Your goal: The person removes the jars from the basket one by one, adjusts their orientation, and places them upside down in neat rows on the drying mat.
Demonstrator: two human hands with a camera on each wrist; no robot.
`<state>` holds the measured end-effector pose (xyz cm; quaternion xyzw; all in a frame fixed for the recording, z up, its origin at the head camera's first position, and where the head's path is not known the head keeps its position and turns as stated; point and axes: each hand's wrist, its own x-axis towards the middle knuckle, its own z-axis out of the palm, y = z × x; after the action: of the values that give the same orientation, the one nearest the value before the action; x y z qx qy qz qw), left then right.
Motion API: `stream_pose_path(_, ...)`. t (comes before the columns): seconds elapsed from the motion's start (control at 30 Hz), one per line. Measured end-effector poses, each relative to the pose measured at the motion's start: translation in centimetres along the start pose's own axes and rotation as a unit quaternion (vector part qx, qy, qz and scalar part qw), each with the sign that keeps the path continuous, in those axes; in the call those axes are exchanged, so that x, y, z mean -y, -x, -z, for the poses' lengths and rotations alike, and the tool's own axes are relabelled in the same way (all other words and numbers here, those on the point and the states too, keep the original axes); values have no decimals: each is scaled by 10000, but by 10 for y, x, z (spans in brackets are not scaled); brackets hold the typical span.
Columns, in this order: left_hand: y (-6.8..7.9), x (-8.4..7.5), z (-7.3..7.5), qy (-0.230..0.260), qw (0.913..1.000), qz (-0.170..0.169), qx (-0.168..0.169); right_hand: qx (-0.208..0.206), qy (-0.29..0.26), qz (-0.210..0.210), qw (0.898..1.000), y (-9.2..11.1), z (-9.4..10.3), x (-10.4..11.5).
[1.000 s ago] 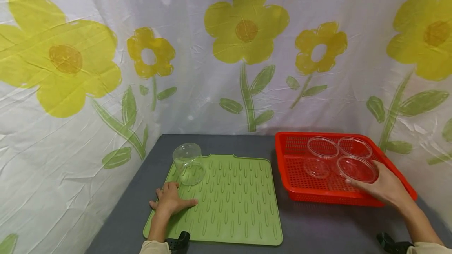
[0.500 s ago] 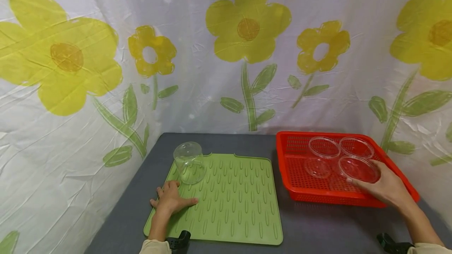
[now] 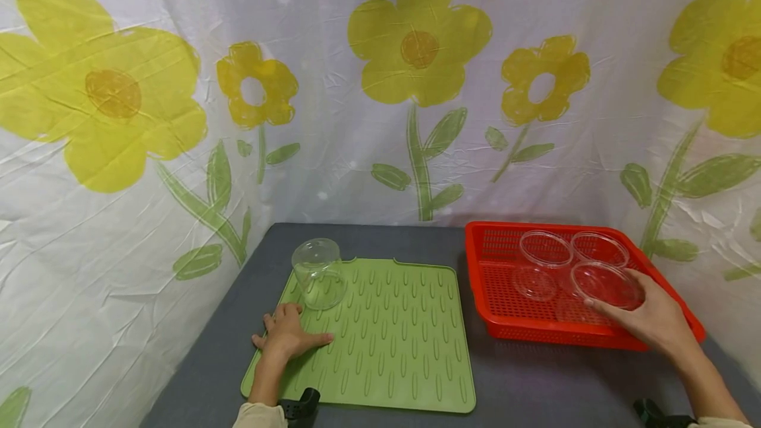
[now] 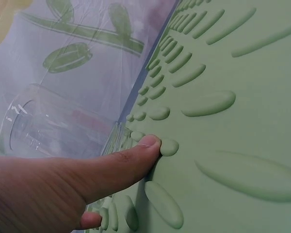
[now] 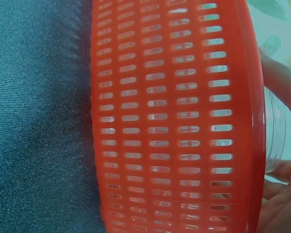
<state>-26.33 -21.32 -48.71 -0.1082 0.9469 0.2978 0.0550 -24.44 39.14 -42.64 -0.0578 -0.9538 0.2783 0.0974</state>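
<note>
On the green drying mat [image 3: 398,349] my left hand [image 3: 287,337] lies with spread fingers, its thumb pressing among the raised ridges. Just beyond those fingers stands a clear plastic jar [image 3: 317,276], its ridged edge down on the mat in the left wrist view. My right hand [image 3: 656,312] reaches over the near right side of the red basket [image 3: 487,322]. Thumb and fingers grip a clear round plastic jar [image 3: 606,283] around its rim. In the right wrist view the basket wall [image 5: 169,116] hides most of that jar.
Two more clear round jars, a left one [image 3: 545,248] and a right one [image 3: 600,249], stand in the basket behind the gripped one. A dark grey cloth [image 3: 523,388] covers the table. A flowered curtain [image 3: 333,170] hangs close behind and at the sides.
The gripped jar has shifted slightly to the right with my right hand, still over the basket. My left hand and the jar on the mat have stayed put.
</note>
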Motion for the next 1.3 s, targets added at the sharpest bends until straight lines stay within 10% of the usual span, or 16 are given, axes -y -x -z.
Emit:
stream_pose_path(0.53, -2, 0, 4, 56, 9999, -108, 111, -134, -680, 273, 9972, 7, 12, 17)
stream_pose_path(0.83, 8, -8, 27, 188, 9952, -483, -832, -183, -671, 497, 9963, 14, 19, 38)
stream_pose_path(0.97, 13, -18, 38, 812, 9819, -888, -1466, -157, -660, 566, 9961, 14, 22, 47)
stream_pose_path(1.3, 12, -67, 34, 2208, 9163, -2276, -2444, -505, -732, 1074, 9902, 11, 24, 75)
